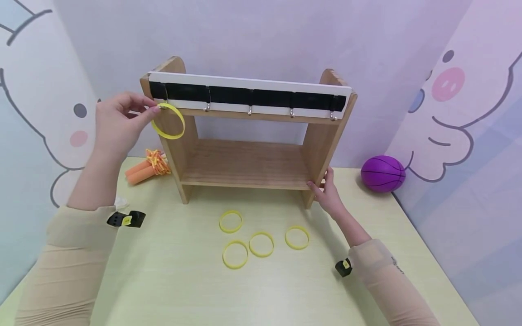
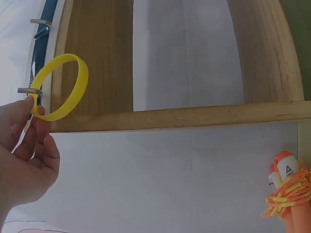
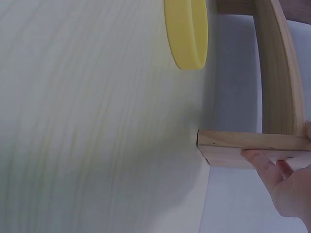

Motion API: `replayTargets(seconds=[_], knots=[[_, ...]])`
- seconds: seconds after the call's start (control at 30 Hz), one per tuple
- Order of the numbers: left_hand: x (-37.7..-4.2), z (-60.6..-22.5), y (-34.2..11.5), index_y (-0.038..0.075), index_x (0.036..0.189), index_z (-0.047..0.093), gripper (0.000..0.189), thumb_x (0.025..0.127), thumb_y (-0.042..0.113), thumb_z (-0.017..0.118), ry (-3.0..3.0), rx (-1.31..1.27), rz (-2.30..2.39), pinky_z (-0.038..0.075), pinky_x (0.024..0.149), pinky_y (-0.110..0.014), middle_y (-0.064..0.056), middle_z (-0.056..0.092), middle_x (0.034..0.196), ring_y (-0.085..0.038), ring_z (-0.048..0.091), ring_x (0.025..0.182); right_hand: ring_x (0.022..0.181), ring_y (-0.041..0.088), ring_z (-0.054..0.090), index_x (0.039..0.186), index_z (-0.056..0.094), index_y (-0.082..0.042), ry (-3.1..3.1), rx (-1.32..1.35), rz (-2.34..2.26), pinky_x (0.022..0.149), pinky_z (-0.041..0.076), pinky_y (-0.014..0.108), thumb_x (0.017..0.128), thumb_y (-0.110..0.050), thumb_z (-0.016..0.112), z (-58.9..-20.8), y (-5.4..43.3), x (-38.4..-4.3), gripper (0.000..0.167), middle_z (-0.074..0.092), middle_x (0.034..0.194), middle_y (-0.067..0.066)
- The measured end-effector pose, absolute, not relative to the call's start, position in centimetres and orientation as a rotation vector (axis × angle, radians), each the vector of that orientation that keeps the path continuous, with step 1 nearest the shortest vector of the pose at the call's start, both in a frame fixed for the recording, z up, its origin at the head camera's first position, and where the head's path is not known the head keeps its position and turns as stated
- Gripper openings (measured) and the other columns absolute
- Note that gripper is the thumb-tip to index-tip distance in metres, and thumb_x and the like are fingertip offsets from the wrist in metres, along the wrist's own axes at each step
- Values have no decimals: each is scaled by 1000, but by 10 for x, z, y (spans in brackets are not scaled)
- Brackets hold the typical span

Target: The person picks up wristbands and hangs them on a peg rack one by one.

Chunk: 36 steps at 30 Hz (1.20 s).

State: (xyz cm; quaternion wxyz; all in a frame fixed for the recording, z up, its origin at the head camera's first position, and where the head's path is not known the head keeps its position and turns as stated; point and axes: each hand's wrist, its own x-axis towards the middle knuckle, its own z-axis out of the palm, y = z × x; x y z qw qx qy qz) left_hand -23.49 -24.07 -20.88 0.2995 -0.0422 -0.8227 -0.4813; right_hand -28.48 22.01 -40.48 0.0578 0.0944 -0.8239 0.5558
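Observation:
My left hand (image 1: 117,120) pinches a yellow silicone wristband (image 1: 183,123) between thumb and fingertips, at the leftmost metal hook of a wooden shelf (image 1: 248,160). In the left wrist view the band (image 2: 84,80) meets the hook (image 2: 30,91) just above the fingertips; whether it hangs on the hook I cannot tell. Low on the shelf's right side panel, my right hand (image 1: 329,197) grips the wood, thumb toward the front edge. Several more yellow wristbands (image 1: 261,256) lie flat on the table in front of the shelf.
A white rail with a black strip (image 1: 230,95) and several hooks (image 1: 292,113) spans the shelf's top front. An orange-handled jump rope (image 1: 142,171) lies left of the shelf, a purple ball (image 1: 382,174) to the right. Walls enclose the table (image 1: 183,290) behind and at both sides.

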Motion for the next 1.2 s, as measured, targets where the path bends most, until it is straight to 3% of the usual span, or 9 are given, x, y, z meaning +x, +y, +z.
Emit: replayTargets(seconds=[0.3, 0.6, 0.87, 1.03, 1.2], knots=[[-225, -209, -236, 14, 105, 71, 23, 85, 24, 71, -2090, -98, -1248, 41, 73, -13, 13, 62, 93, -2, 53, 86, 114, 49, 48, 144, 7, -13, -2502, 294, 1721, 74, 52, 56, 95, -6, 53, -383, 211, -268, 68, 31, 136, 30], [-201, -220, -212, 9, 103, 70, 22, 84, 20, 71, -2065, -178, -1167, 42, 70, -14, 11, 63, 93, -5, 54, 84, 113, 48, 49, 143, 9, -13, -2501, 299, 1720, 74, 52, 58, 95, -6, 53, -380, 209, -266, 66, 32, 135, 29], [-205, -266, -191, 2, 99, 68, 19, 83, 12, 73, -2175, -397, -979, 42, 65, -13, -6, 67, 92, -8, 54, 78, 113, 46, 49, 145, 7, -25, -2482, 321, 1696, 69, 56, 49, 94, -15, 57, -406, 222, -286, 72, 32, 138, 25], [-205, -301, -179, 5, 95, 69, 17, 80, 10, 75, -2281, -495, -937, 43, 63, -18, -5, 66, 87, -13, 55, 75, 113, 45, 50, 143, 8, -24, -2477, 321, 1674, 67, 56, 48, 94, -17, 57, -408, 222, -286, 70, 33, 137, 24], [-202, -328, -172, 7, 95, 69, 18, 80, 12, 76, -2425, -520, -996, 49, 67, -31, -5, 68, 89, -17, 58, 79, 113, 44, 49, 143, 8, -26, -2486, 314, 1674, 68, 56, 49, 94, -17, 57, -410, 222, -285, 69, 32, 138, 24]])
